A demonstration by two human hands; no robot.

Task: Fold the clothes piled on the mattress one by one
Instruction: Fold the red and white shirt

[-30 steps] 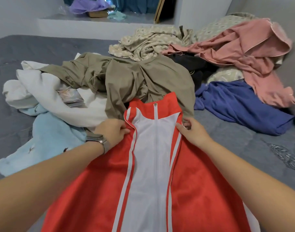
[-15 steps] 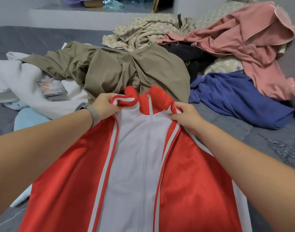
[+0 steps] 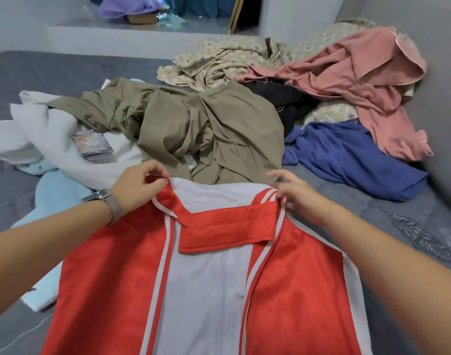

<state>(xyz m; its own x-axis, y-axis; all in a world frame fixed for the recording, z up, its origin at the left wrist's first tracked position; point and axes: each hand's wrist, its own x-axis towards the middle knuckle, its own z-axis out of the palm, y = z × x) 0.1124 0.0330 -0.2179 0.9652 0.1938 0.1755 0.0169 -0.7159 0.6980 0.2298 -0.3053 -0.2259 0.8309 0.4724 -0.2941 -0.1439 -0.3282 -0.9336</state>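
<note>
Head view: both hands' fingers (image 3: 156, 175) pinch the red jacket's (image 3: 116, 272) top edge; bare mattress (image 3: 373, 208) right.

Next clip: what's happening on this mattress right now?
A person is folding a red and white jacket spread out in front of them on the grey mattress. The left hand and the right hand each pinch a top corner at the shoulders, with the red collar turned down flat. Beyond it the pile waits unfolded: an olive garment, a white one, a light blue one, a blue one and a pink one.
</note>
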